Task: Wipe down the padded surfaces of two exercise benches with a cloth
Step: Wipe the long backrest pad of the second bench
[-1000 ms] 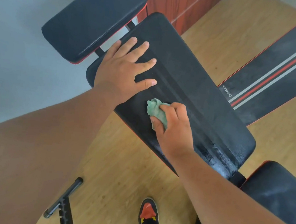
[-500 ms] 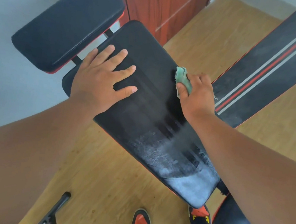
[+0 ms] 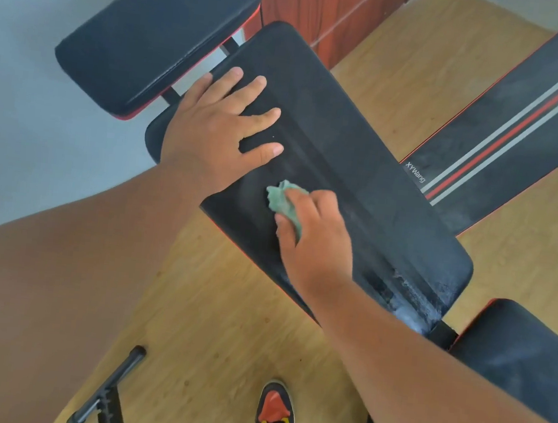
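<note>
A long black back pad (image 3: 351, 164) of the near bench runs diagonally across the middle. My left hand (image 3: 217, 129) lies flat on its upper left end, fingers spread. My right hand (image 3: 316, 239) presses a crumpled green cloth (image 3: 283, 201) onto the pad near its left edge. White dusty smears (image 3: 410, 294) cover the pad's lower right end. A smaller black pad (image 3: 158, 33) sits at upper left, and another black pad (image 3: 527, 361) at lower right. The second bench (image 3: 520, 133), black with red and grey stripes, lies at upper right.
The floor (image 3: 210, 324) is light wood. A black metal bar with a toothed bracket (image 3: 107, 393) lies at bottom left. A red-brown wooden cabinet (image 3: 320, 5) stands behind the bench. My shoe (image 3: 275, 414) is below the pad. A pale wall fills the left side.
My right hand has dragged the cloth from the pad's far right edge back across to its near left side. My left hand has stayed flat on the pad.
</note>
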